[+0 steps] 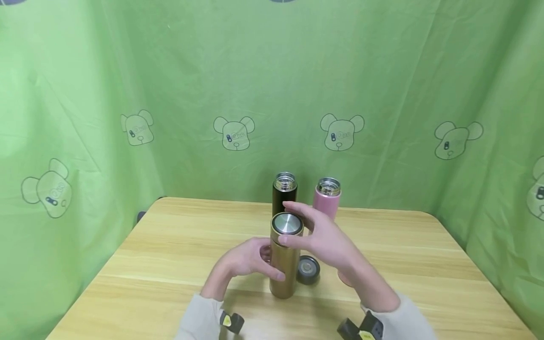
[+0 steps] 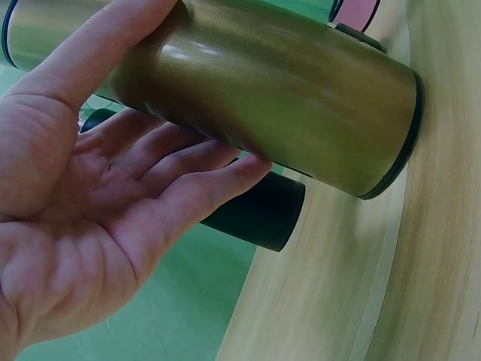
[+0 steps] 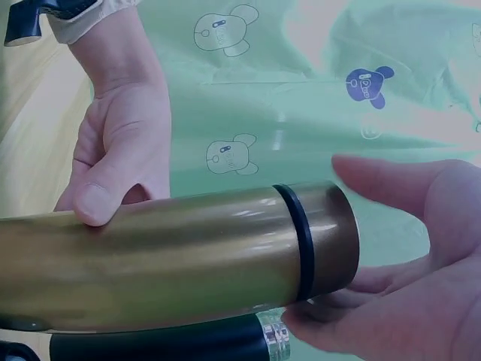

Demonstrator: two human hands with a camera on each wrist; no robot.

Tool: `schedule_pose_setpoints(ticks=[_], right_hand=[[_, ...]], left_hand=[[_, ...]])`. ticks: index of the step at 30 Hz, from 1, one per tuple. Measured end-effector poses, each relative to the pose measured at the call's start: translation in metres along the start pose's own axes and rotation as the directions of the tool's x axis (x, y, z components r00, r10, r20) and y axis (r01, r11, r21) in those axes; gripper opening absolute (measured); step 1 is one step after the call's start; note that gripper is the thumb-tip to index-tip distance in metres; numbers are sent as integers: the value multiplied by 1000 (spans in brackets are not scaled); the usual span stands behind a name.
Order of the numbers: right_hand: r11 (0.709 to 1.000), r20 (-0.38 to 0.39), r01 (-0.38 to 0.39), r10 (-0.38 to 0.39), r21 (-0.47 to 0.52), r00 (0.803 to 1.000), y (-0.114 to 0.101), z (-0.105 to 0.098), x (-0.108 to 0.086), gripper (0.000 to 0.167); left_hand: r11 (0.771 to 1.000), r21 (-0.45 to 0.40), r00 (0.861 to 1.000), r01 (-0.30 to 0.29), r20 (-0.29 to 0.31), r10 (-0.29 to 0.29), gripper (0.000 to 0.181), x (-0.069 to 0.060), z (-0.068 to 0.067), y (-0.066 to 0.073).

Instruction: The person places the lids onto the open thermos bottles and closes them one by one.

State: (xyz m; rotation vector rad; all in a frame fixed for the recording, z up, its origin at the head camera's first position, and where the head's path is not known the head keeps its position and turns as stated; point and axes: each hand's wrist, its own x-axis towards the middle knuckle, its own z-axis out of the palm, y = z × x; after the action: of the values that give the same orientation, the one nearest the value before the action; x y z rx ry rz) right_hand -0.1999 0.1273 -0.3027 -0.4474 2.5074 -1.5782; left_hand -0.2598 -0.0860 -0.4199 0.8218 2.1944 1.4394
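Note:
A gold thermos bottle (image 1: 284,269) with a silver-topped lid (image 1: 287,223) stands upright on the wooden table. My left hand (image 1: 246,259) holds its body, thumb across the front and fingers round the back; the left wrist view shows those fingers against the gold side (image 2: 301,90). Around the lid curves my right hand (image 1: 325,236), thumb and fingers spread apart. In the right wrist view, a gap shows between the thumb and the lid (image 3: 336,241), while the other fingers lie close to its far side. Whether they touch it I cannot tell.
Behind stand a lidless black thermos (image 1: 284,196) and a lidless pink thermos (image 1: 326,203). A dark grey lid (image 1: 308,270) lies right of the gold bottle. Under my right forearm a pinkish round edge (image 1: 345,278) peeks out. Green curtains surround the table (image 1: 170,245).

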Motion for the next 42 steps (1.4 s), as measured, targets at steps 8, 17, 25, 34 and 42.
schedule_pose_setpoints(ticks=[8,17,25,34,42], right_hand=[[999,24,48,-48,1,999,-1,-3,1,70],[995,-37,66,-69,-80,997,1,-1,3,63],[994,-134,11,-25,-105,991,6,4,7,65],[986,-161,54,-79,-159,984,6,6,8,67],[975,-114,68,-94,-210,989,1,5,4,75]], left_hand=[[1000,-4,1000,6,2,-6,53,0,0,-1],[1000,1,1000,12,-12,-12,53,0,0,1],[1000,10,1000,14,-21,-14,51,-1,1,1],[1000,-4,1000,18,-12,-18,54,-1,1,1],[1000,-13,1000,22,-7,-22,57,-2,0,3]])
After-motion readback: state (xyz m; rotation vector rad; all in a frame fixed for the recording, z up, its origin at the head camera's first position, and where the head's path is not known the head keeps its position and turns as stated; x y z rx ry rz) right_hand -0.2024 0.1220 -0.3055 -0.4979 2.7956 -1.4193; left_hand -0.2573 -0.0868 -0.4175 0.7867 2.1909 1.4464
